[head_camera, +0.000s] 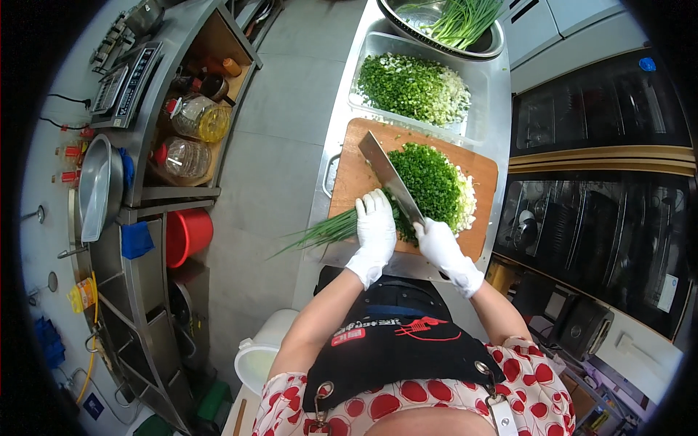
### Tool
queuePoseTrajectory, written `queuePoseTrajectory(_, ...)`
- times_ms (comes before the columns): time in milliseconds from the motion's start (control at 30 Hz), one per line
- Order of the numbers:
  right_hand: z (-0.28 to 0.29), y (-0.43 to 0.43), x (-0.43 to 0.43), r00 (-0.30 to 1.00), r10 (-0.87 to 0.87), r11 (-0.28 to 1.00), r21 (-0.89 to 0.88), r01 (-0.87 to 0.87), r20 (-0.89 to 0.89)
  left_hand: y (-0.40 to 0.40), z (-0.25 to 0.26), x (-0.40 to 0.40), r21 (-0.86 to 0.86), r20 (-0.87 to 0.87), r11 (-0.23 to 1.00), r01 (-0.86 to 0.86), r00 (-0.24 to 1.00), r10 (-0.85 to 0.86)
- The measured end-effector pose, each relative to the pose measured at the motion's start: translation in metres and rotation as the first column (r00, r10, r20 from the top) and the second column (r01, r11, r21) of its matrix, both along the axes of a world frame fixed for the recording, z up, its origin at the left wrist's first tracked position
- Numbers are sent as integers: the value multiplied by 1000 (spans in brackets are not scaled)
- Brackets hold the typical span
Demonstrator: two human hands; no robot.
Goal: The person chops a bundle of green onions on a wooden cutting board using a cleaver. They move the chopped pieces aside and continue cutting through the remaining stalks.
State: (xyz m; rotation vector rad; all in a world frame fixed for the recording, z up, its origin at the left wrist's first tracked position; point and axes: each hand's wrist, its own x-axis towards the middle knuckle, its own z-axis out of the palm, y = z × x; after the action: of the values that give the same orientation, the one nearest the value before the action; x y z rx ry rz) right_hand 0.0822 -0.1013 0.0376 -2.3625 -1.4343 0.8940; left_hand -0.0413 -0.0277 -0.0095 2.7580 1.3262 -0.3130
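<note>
My left hand (376, 234), in a white glove, presses a bundle of long green scallions (335, 226) onto a wooden cutting board (349, 166). The scallion tips stick out past the board's left edge. In my gloved right hand (441, 245) is the handle of a broad-bladed cleaver (390, 174). Its blade slants up and left across the board, just right of my left fingers. Against the blade's right side lies a heap of chopped scallions (428, 174), dark green with pale pieces at its right. The blade hides part of the cut ends.
Beyond the board, a clear plastic tray (482, 103) holds more chopped scallions (409, 82). A metal bowl (493, 46) with whole scallions (463, 22) stands farther back. Dark glass-fronted cabinets (594, 229) line the right. A white bucket (259, 354) is at my lower left.
</note>
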Motion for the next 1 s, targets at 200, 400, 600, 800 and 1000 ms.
queuePoseTrajectory(200,-7,6,-2,948,-195,971,85,222,-253,-1,4,-2,64,73,998,-28,997,23)
queuePoseTrajectory(400,28,-7,6,965,-190,982,-48,185,-178,-2,3,-3,59,81,998,-37,996,32)
queuePoseTrajectory(600,23,-12,3,996,-47,998,-40,44,-69,-1,-3,-1,26,90,998,-56,995,54)
queuePoseTrajectory(800,16,-12,3,999,-35,998,-60,33,-18,-4,-10,-9,130,88,988,-88,993,77)
queuePoseTrajectory(1000,12,-10,-5,998,35,998,-47,-32,60,-1,1,-8,44,-12,998,-37,999,37)
